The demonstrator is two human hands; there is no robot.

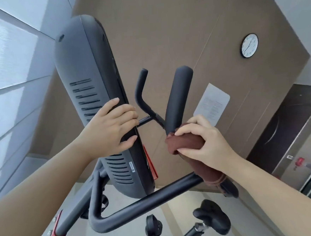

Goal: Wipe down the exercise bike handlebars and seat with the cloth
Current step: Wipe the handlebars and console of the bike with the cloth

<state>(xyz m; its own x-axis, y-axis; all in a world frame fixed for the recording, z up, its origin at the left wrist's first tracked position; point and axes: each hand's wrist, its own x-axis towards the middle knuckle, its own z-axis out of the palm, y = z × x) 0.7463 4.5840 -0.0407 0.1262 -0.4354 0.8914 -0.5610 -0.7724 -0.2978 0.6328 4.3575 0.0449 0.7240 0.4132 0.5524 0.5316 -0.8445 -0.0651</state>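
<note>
cloth (186,143) sits wrapped round the handlebar (138,202), right hand (204,142) curled shut over it - the grip's long axis runs up and away from those fingers. seat (213,218) lies low, unwiped i'd judge. farther off, left hand (111,128) clasps the console (93,85) edge.

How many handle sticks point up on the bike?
2. A thin bent handlebar horn beside the screen, and a thick padded one just right of it, above the brown cloth. Others may be hidden.
</note>
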